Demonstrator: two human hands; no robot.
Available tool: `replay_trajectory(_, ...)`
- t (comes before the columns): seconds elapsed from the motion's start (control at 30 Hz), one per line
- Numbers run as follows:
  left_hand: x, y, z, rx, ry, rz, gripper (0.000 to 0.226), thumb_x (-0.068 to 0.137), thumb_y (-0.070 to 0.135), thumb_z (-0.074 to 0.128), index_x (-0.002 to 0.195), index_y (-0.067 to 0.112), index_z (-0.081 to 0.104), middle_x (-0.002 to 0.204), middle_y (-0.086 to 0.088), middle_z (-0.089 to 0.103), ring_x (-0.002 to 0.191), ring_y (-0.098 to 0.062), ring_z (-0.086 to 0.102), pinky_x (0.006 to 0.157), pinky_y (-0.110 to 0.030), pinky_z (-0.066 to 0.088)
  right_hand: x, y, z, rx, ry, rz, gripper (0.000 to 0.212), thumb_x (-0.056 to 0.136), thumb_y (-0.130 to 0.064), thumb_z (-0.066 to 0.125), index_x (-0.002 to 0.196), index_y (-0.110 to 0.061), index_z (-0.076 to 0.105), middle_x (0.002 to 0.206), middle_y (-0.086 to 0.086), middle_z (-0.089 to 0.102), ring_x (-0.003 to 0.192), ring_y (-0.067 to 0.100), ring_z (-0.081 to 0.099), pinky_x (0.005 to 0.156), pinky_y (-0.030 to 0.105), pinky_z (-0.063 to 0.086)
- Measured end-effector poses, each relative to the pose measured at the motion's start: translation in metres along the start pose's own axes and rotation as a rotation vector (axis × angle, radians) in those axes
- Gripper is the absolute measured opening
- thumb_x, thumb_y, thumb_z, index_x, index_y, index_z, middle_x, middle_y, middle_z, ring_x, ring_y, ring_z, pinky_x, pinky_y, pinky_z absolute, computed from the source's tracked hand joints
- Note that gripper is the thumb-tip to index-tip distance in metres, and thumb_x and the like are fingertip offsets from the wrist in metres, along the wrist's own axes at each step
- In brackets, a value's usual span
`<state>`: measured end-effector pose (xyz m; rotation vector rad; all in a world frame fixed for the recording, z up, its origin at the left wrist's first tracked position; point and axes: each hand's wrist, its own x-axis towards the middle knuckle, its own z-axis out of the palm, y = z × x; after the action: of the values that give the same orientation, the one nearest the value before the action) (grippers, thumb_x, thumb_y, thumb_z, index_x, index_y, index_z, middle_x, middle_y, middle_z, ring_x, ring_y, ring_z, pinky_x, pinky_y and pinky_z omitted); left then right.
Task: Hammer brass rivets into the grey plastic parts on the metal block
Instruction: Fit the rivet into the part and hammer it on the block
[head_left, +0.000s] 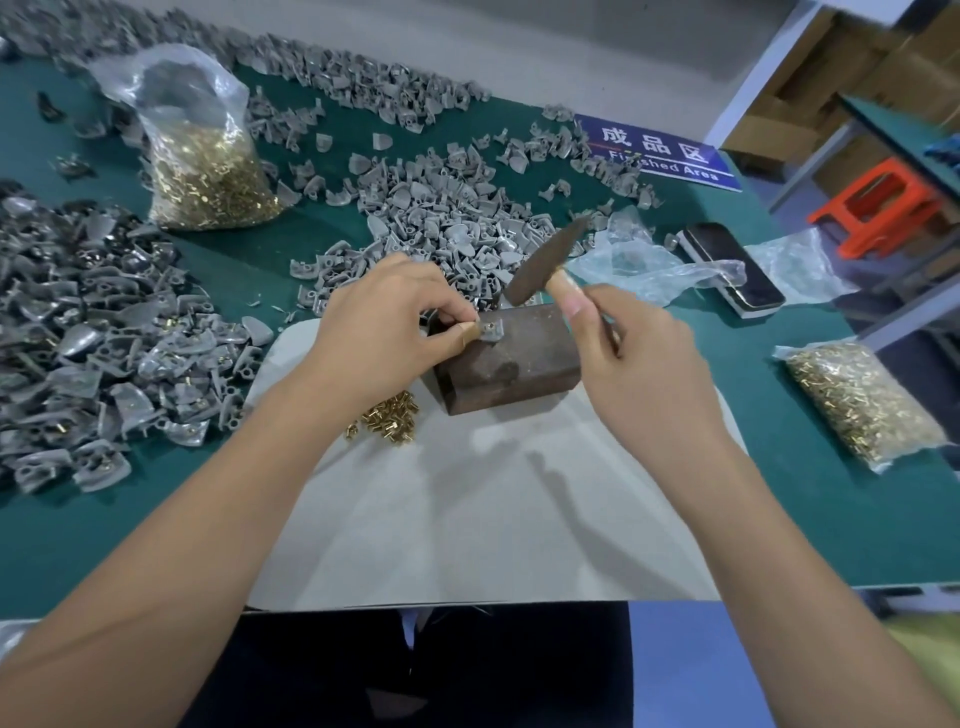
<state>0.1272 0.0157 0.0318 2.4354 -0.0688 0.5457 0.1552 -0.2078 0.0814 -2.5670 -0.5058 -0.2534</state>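
Observation:
A brown metal block (511, 364) stands on a pale sheet (483, 499) in the middle of the table. On its top left corner lies a grey plastic part (492, 331) with a brass rivet in its hole. My left hand (384, 332) pinches that part at its left side, one fingertip taped. My right hand (644, 358) grips the wooden handle of a small hammer (545, 267). The dark hammer head hangs tilted just above the block's far edge. A small heap of loose brass rivets (387, 418) lies left of the block.
Grey plastic parts are heaped behind the block (441, 218) and at the left (88, 322). A bag of brass rivets (205, 156) stands at the back left, another bag (857, 405) lies at the right. A phone (732, 267) and crumpled plastic (649, 265) lie at the right.

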Motion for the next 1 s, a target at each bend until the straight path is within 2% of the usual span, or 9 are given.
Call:
replay_trajectory(0.07,0.000,0.000,-0.001,0.000,-0.004,0.006,0.004,0.087,0.044,0.076,0.088,0.040,0.076,0.086,0.016,0.064,0.092,-0.011,0.052,0.074,-0.044,0.051,-0.002,-0.003,0.002,0.094,0.036,0.006,0.041,0.105,-0.057,0.036,0.090,-0.023,0.055,0.063,-0.004,0.048,0.062,0.019,0.044,0.054,0.037,0.037)
replay_trajectory(0.17,0.000,0.000,-0.002,0.003,-0.004,0.002,0.006,0.088,0.044,0.075,0.089,0.038,0.077,0.087,0.016,0.063,0.091,-0.009,0.049,0.074,-0.042,0.050,-0.003,-0.002,0.003,-0.022,-0.069,-0.014,0.036,0.104,-0.055,0.038,0.087,-0.027,0.053,0.061,-0.003,0.047,0.065,0.024,0.047,0.056,0.038,0.041)
replay_trajectory(0.27,0.000,-0.001,-0.001,0.000,-0.009,0.004,0.009,0.088,0.046,0.073,0.090,0.038,0.077,0.086,0.017,0.063,0.091,-0.008,0.049,0.075,-0.041,0.050,0.001,0.005,-0.002,-0.012,0.089,0.051,0.033,0.103,-0.059,0.030,0.108,-0.039,0.056,0.065,-0.011,0.051,0.068,0.022,0.049,0.054,0.032,0.036)
replay_trajectory(0.33,0.000,-0.001,-0.001,0.004,-0.008,0.007,0.011,0.088,0.049,0.071,0.090,0.039,0.076,0.086,0.017,0.063,0.090,-0.008,0.049,0.075,-0.039,0.049,0.001,0.013,0.001,-0.066,0.123,0.119,0.029,0.106,-0.050,0.029,0.123,-0.042,0.051,0.081,-0.012,0.061,0.075,0.025,0.052,0.058,0.036,0.031)
replay_trajectory(0.47,0.000,0.000,-0.001,0.002,-0.012,0.007,0.013,0.088,0.049,0.071,0.091,0.037,0.076,0.087,0.018,0.062,0.091,-0.009,0.050,0.077,-0.041,0.050,-0.004,0.036,0.015,-0.261,0.005,0.243,0.042,0.104,-0.021,0.041,0.144,-0.030,0.048,0.113,0.012,0.063,0.098,0.039,0.060,0.073,0.041,0.039)
replay_trajectory(0.6,0.000,-0.002,0.000,0.006,-0.013,0.013,0.012,0.089,0.048,0.070,0.091,0.038,0.076,0.086,0.019,0.061,0.091,-0.008,0.050,0.076,-0.042,0.050,-0.010,0.044,0.024,-0.247,-0.071,0.262,0.055,0.097,-0.008,0.050,0.146,-0.033,0.053,0.113,0.014,0.057,0.108,0.039,0.054,0.074,0.037,0.035)
replay_trajectory(0.73,0.001,-0.002,0.002,0.005,-0.013,0.013,0.013,0.089,0.049,0.070,0.092,0.037,0.075,0.086,0.019,0.061,0.090,-0.007,0.049,0.075,-0.038,0.049,-0.009,0.044,0.024,-0.294,0.050,0.169,0.036,0.101,-0.017,0.051,0.132,-0.027,0.066,0.111,0.011,0.065,0.109,0.036,0.050,0.087,0.043,0.039)
replay_trajectory(0.87,-0.001,-0.003,0.003,-0.026,-0.017,0.027,0.010,0.090,0.045,0.071,0.092,0.036,0.073,0.087,0.019,0.059,0.092,-0.007,0.046,0.076,-0.039,0.049,0.002,0.020,0.026,0.070,0.125,-0.056,0.022,0.097,-0.018,0.061,0.116,-0.020,0.073,0.107,-0.001,0.072,0.103,0.026,0.059,0.094,0.038,0.045)
replay_trajectory(1.0,-0.004,0.003,0.001,-0.053,0.014,0.062,0.008,0.090,0.039,0.071,0.092,0.032,0.074,0.085,0.015,0.060,0.091,-0.008,0.046,0.077,-0.043,0.049,0.008,-0.011,0.039,0.181,0.091,-0.182,0.016,0.091,-0.024,0.072,0.106,-0.026,0.076,0.098,-0.012,0.073,0.097,0.020,0.060,0.092,0.036,0.044)
